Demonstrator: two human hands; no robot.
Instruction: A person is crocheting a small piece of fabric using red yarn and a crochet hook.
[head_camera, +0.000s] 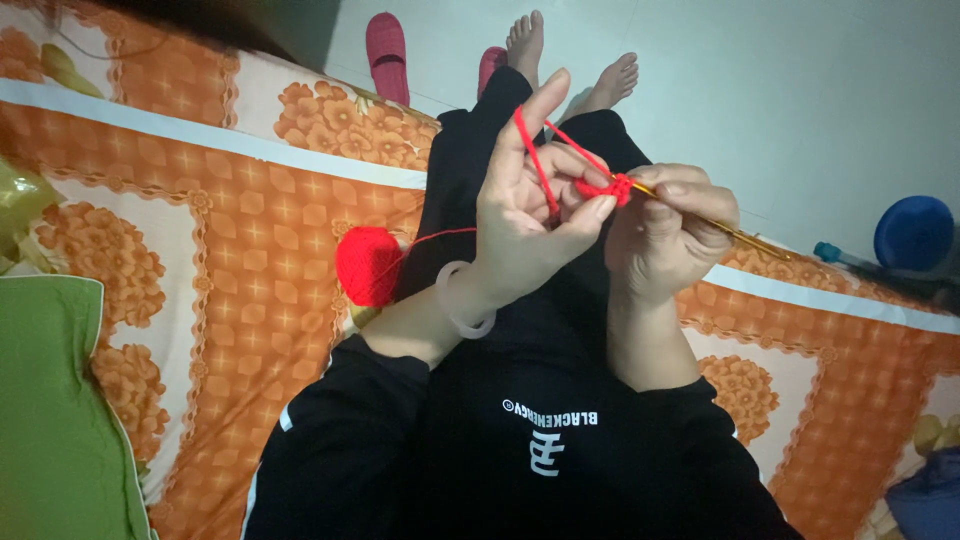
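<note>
Two hands meet above the lap. Left hand (525, 205) pinches small red crochet piece (612, 188), yarn looped over raised forefinger. Right hand (665, 235) grips golden crochet hook (735, 232). Red yarn ball (368, 264) rests on orange floral bedsheet (230, 230).

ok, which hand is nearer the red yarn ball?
Left. The left hand is raised just right of the red yarn ball, strand over its index finger. The right hand holds the crochet hook farther right.

Dim, flat indoor light leaves the black clothes (520, 440) nearly featureless, the pale floor (760, 90) brightest, with soft grain throughout and slight wide-angle stretching at the edges.
</note>
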